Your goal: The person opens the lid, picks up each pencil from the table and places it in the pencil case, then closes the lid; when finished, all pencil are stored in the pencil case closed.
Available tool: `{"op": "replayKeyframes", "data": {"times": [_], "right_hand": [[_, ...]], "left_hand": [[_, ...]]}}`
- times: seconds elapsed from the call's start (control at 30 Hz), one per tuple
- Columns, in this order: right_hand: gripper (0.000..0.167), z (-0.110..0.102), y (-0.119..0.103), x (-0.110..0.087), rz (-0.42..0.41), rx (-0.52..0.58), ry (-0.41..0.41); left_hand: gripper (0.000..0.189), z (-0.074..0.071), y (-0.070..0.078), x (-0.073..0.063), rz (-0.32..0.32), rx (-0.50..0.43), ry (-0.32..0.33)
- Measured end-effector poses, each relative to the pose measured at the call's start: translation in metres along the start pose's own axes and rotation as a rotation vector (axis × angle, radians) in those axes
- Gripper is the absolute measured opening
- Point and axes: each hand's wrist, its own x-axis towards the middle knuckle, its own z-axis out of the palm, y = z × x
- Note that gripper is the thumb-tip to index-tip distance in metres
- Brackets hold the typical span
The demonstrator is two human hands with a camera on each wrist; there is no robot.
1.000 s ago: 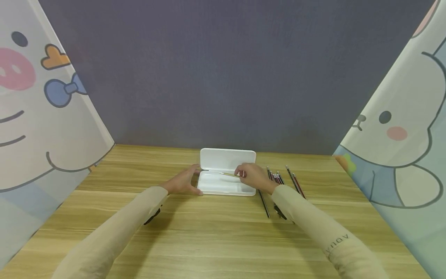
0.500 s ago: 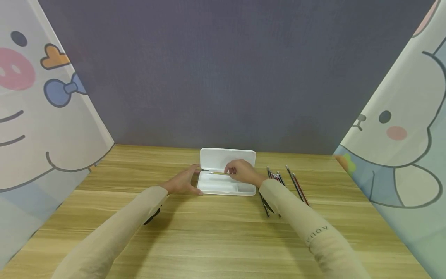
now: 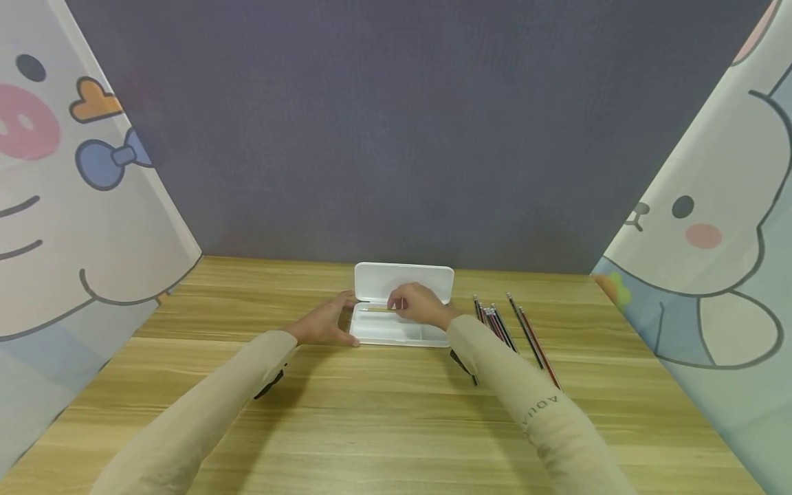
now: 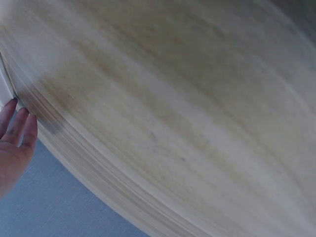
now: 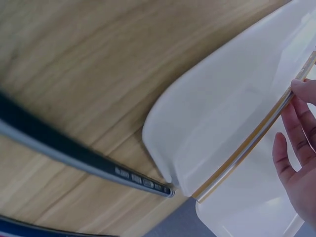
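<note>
A white pencil case (image 3: 386, 335) lies with its lid (image 3: 374, 280) raised at the back. My left hand (image 3: 323, 322) rests at its left end, thumb by the front corner and fingers by the back one. Straight left fingers (image 4: 22, 126) show at the case's edge in the left wrist view. My right hand (image 3: 422, 304) pinches a yellow pencil (image 3: 375, 310) between thumb and fingers over the back of the tray. In the right wrist view this pencil (image 5: 237, 157) has gold and silver stripes and runs lengthwise along the case.
Several dark and red pencils (image 3: 495, 322) lie on the wooden table (image 3: 371, 426) right of the case, partly under the right sleeve. Another pair of pencils (image 3: 535, 339) lies farther right. A dark grey panel (image 3: 396, 137) rises behind the table.
My right hand has moved left along the case with the yellow pencil, which now lies more level along the back of the tray. The left hand has stayed in place.
</note>
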Motion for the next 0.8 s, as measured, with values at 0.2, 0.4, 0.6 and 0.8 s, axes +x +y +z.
{"op": "replayKeyframes", "data": {"times": [0.2, 0.4, 0.6, 0.8], "right_hand": [[0.013, 0.007, 0.002, 0.002, 0.026, 0.012, 0.006], [0.015, 0.013, 0.003, 0.001, 0.054, -0.009, 0.009], [0.015, 0.015, 0.003, 0.000, 0.058, -0.035, 0.014], [0.015, 0.014, 0.004, -0.001, 0.056, -0.042, 0.021]], "left_hand": [[0.101, 0.001, 0.000, 0.000, -0.019, -0.003, -0.004], [0.102, 0.000, 0.000, 0.000, -0.019, 0.006, -0.001], [0.103, -0.001, 0.000, -0.001, -0.050, 0.009, -0.012], [0.103, -0.002, 0.002, -0.001, -0.047, 0.009, -0.014]]}}
